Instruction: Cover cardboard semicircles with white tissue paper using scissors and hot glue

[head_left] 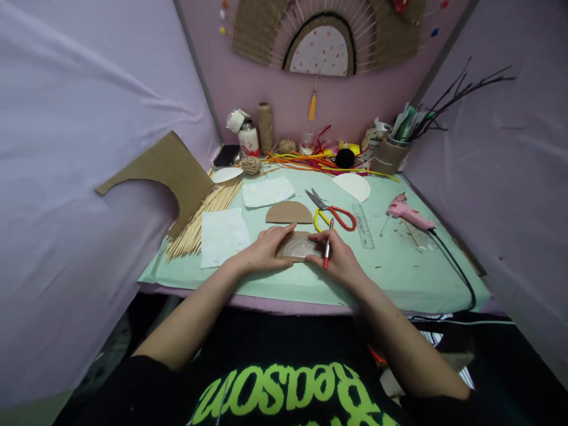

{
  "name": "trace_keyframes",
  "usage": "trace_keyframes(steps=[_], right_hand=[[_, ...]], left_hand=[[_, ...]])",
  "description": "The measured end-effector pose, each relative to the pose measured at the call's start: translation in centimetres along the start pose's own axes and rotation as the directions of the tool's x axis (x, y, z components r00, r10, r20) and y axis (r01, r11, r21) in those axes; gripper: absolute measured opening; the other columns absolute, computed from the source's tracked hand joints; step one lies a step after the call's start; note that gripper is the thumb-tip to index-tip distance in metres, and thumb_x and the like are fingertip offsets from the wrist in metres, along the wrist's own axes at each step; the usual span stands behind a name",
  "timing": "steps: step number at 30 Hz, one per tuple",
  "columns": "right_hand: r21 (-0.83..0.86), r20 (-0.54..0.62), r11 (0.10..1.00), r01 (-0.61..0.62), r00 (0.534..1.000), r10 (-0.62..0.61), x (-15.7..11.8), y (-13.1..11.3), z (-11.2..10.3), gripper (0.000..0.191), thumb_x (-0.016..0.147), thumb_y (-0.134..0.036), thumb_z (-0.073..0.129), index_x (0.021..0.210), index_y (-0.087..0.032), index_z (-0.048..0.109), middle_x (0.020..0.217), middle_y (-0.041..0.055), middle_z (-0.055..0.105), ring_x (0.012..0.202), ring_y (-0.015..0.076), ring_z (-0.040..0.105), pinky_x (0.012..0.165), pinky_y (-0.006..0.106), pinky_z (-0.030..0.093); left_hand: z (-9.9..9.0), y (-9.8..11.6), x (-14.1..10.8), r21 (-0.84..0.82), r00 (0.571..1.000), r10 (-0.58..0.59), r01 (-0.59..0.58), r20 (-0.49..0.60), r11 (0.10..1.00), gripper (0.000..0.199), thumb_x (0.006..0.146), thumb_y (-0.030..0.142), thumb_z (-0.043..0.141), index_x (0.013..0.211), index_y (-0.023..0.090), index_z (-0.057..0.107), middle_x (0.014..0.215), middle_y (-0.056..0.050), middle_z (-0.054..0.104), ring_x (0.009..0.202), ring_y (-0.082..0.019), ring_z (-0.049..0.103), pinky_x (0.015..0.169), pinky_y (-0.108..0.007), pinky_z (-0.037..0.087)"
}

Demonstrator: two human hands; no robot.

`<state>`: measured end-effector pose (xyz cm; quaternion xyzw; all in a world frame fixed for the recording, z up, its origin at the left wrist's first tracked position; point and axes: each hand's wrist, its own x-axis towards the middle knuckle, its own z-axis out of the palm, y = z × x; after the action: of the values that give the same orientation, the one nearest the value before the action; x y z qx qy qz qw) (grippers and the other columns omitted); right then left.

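A clear protractor (298, 247) lies on a small piece of brown cardboard (302, 234) near the table's front edge. My left hand (266, 248) is closed round the left end of the cardboard, one finger at its top edge and the thumb low. My right hand (341, 255) carries a red and silver pen (328, 251), while its fingertips touch the right end of the protractor and cardboard. Just beyond lies a cardboard half-disc (289, 212). Scissors (331, 212) with red and yellow handles rest open behind my right hand.
A clear ruler (362, 226) and a pink glue gun (409, 213) with a black cord lie right. Left are white paper pieces (224, 238), thin wooden sticks (195, 228) and a cut cardboard sheet (166, 168). Pipe cleaners (293, 160), twine and a bottle (248, 139) line the back.
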<state>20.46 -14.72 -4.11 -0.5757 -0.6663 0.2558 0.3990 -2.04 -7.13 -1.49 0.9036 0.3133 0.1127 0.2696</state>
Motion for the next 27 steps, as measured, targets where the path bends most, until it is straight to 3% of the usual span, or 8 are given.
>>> trace_keyframes(steps=[6, 11, 27], right_hand=[[0.001, 0.044, 0.999, 0.042, 0.998, -0.042, 0.04, 0.17, 0.02, 0.032, 0.075, -0.031, 0.071, 0.098, -0.024, 0.050, 0.114, 0.0092, 0.070, 0.094, 0.0240, 0.066, 0.085, 0.044, 0.050], [0.007, 0.056, 0.999, 0.047, 0.997, -0.048, 0.03, -0.13, 0.02, 0.031, 0.076, -0.031, 0.071, 0.094, -0.025, 0.047, 0.115, 0.0093, 0.070, 0.096, 0.0248, 0.065, 0.086, 0.045, 0.049], [-0.134, 0.067, 0.984, 0.115, 0.992, -0.107, 0.04, 0.11, 0.29, 0.031, 0.077, -0.027, 0.071, 0.100, -0.025, 0.051, 0.109, 0.0069, 0.069, 0.100, 0.0268, 0.060, 0.090, 0.046, 0.041]], left_hand=[[0.26, -0.41, -0.07, -0.014, 1.000, 0.005, -0.006, -0.025, 1.000, 0.091, 0.076, 0.041, 0.070, 0.153, 0.024, 0.024, 0.150, -0.015, 0.041, 0.137, -0.033, 0.039, 0.112, -0.051, 0.030], [0.19, -0.07, -0.06, 0.013, 1.000, 0.011, -0.011, -0.020, 1.000, 0.090, 0.075, 0.038, 0.069, 0.152, 0.018, 0.027, 0.149, -0.016, 0.043, 0.136, -0.032, 0.039, 0.113, -0.049, 0.030], [0.12, 0.36, -0.11, 0.048, 1.000, 0.027, -0.027, -0.006, 0.998, 0.083, 0.076, 0.037, 0.065, 0.150, 0.017, 0.030, 0.144, -0.017, 0.047, 0.134, -0.033, 0.041, 0.111, -0.050, 0.030]])
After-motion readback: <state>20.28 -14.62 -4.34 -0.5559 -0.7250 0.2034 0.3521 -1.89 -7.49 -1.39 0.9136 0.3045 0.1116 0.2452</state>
